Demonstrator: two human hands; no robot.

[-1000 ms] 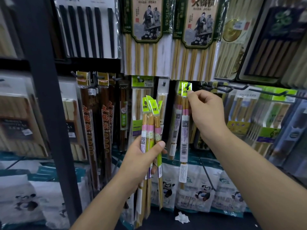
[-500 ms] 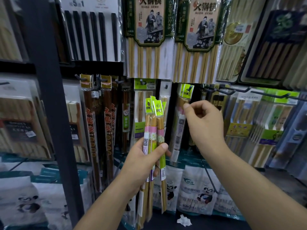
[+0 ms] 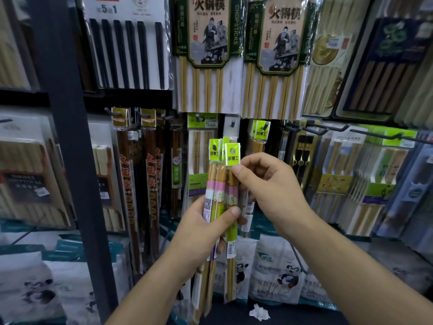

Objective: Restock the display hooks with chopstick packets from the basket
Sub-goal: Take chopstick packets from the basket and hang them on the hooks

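Lime-green-headed bamboo chopstick packets [image 3: 213, 184] stand upright in a bundle, gripped mid-length by the left hand [image 3: 203, 233]. The right hand [image 3: 269, 191] pinches the front packet [image 3: 232, 154] just below its header card with thumb and forefinger. The black display hook [image 3: 266, 125] lies above and to the right, nearer the right hand.

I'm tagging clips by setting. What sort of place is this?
Likely a shop's kitchenware aisle: packaged chopstick sets hang in rows, metal display hooks jut out, and the left hand holds barcoded packets.
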